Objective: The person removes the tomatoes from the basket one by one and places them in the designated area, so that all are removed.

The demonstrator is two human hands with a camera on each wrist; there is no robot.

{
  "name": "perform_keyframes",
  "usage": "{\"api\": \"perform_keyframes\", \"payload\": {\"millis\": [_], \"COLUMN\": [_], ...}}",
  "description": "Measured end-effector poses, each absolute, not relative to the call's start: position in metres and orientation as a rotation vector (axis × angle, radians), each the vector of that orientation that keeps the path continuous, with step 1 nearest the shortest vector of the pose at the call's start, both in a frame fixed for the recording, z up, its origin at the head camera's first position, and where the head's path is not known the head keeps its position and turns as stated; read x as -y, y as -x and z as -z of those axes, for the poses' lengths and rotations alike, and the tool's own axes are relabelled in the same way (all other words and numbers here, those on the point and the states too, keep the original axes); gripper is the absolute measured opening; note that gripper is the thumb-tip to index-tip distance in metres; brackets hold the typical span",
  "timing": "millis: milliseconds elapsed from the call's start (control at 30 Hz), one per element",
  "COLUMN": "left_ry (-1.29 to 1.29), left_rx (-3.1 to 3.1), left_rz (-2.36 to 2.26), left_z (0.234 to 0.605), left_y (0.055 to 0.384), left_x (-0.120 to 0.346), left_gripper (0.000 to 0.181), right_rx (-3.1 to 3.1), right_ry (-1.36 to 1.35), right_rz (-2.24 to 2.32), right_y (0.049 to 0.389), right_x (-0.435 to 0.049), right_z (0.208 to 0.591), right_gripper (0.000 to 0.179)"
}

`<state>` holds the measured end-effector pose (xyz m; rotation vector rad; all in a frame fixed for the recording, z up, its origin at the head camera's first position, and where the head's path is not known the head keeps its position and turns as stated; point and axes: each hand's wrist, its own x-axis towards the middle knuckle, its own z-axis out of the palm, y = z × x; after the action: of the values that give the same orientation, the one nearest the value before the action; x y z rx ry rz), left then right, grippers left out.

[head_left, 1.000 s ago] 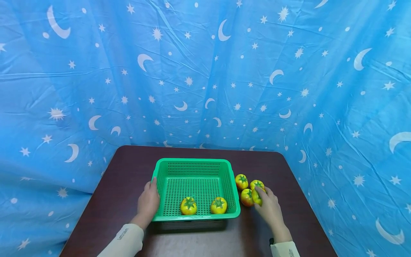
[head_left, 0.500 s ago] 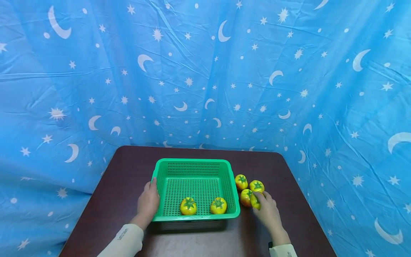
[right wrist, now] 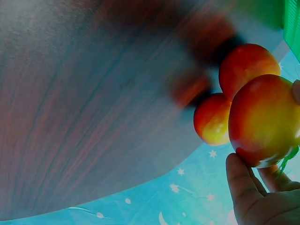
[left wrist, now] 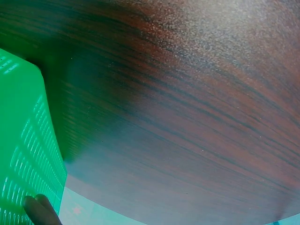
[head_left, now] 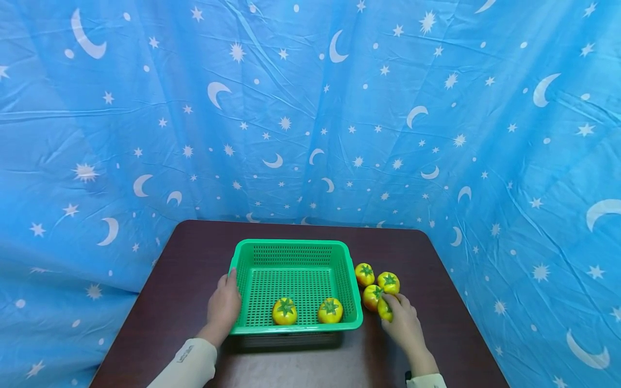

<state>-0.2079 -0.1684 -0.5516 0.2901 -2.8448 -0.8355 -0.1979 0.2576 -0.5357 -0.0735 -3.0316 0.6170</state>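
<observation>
My left hand grips the left side of a green plastic basket, its thumb at the rim. Fingertips lie against the slotted wall in the left wrist view. Inside the basket, near its front wall, are two yellow tomatoes with green star-shaped tops. To the right of the basket, my right hand holds a red-yellow tomato between thumb and fingers. Three more tomatoes rest on the table close by; in the right wrist view, two tomatoes show behind the held one.
The dark brown wooden table has rounded far corners. A blue curtain with white moons and stars hangs behind it and along both sides. The basket's right wall stands close to the loose tomatoes.
My right hand has drawn slightly toward me and to the left with the tomato, uncovering more of the tomato behind it. The left hand and basket stay still.
</observation>
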Motion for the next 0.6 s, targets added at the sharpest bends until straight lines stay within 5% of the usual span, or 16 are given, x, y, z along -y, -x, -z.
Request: {"api": "perform_keyframes", "payload": {"millis": [600], "left_ry": [-0.307], "left_rx": [2.86], "left_rz": [0.829], "left_z": [0.552], "left_y": [0.207], "left_x": [0.168], "left_gripper": [0.059], "right_rx": [3.093], "right_ry": [0.057], "right_rz": [-0.626], "right_y": [0.187], "right_x": [-0.257], "right_z": [0.558], "right_gripper": [0.054]}}
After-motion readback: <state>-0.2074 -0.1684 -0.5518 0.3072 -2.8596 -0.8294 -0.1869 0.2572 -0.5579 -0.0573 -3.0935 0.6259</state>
